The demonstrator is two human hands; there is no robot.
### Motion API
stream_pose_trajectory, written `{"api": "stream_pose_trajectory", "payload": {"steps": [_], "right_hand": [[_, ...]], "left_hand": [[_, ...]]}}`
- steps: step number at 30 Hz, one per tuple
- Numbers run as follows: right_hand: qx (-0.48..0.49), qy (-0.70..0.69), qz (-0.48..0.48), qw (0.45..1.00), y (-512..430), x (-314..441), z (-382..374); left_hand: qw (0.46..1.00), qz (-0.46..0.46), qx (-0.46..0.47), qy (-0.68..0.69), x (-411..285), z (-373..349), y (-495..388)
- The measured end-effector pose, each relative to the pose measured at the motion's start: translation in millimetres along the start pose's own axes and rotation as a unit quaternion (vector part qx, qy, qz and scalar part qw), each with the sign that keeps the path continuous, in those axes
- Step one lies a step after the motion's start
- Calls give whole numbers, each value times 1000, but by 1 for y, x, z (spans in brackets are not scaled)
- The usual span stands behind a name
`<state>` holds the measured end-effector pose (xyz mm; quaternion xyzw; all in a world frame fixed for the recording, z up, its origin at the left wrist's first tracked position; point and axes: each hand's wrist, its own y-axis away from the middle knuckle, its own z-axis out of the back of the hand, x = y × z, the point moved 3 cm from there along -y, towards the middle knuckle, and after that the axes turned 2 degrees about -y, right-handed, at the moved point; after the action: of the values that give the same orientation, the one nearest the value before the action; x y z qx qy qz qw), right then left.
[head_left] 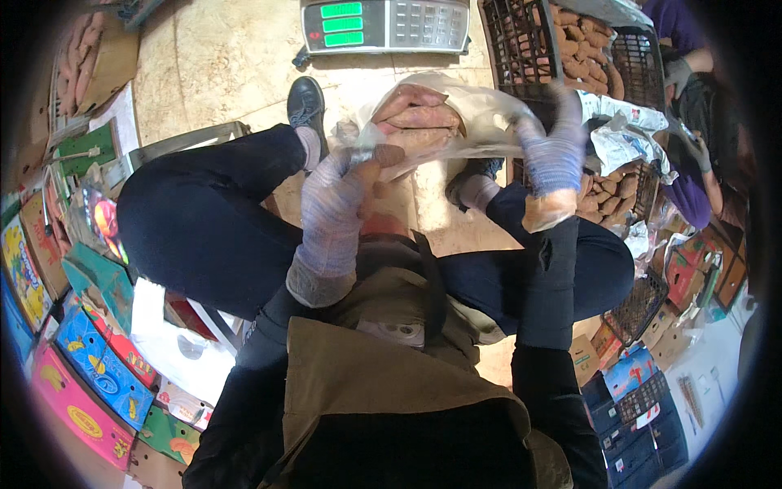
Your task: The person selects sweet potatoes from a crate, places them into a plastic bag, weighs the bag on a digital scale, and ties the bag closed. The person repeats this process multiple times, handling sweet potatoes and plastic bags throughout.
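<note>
A clear plastic bag [486, 104] holds several reddish sweet potatoes [421, 119] above the floor between my knees. My left hand [339, 198], in a blue-grey knitted glove, is shut on the bag's near left edge. A rounded brown shape [388, 155] shows at its fingers; whether it is a stained fingertip or a sweet potato I cannot tell. My right hand [553, 143], gloved alike and blurred by motion, grips the right side of the bag's mouth, so the film stretches between both hands. Its fingertips are too blurred to make out.
A digital scale [386, 27] with lit green displays stands ahead on the floor. Black plastic crates [525, 46] with sweet potatoes [583, 52] are at right, plastic bags [623, 134] over them. Beyond sits a co-worker with a gloved hand [677, 74]. Fruit cartons [104, 367] lie at left.
</note>
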<state>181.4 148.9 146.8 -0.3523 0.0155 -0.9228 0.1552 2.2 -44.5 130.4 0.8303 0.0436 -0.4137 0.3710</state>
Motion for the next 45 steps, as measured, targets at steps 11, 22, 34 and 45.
{"api": "stream_pose_trajectory", "payload": {"steps": [11, 22, 34, 45], "right_hand": [[315, 114, -78, 939, 55, -158, -172], [300, 34, -128, 945, 57, -159, -137], [353, 34, -136, 925, 50, -161, -132], [332, -332, -451, 759, 35, -96, -126]], "left_hand": [[1000, 26, 8, 1, 2, 2, -2], [996, -30, 52, -66, 6, 3, -5], [996, -24, 66, 46, 8, 7, -6], [989, 3, 11, 149, 17, -3, 8]]}}
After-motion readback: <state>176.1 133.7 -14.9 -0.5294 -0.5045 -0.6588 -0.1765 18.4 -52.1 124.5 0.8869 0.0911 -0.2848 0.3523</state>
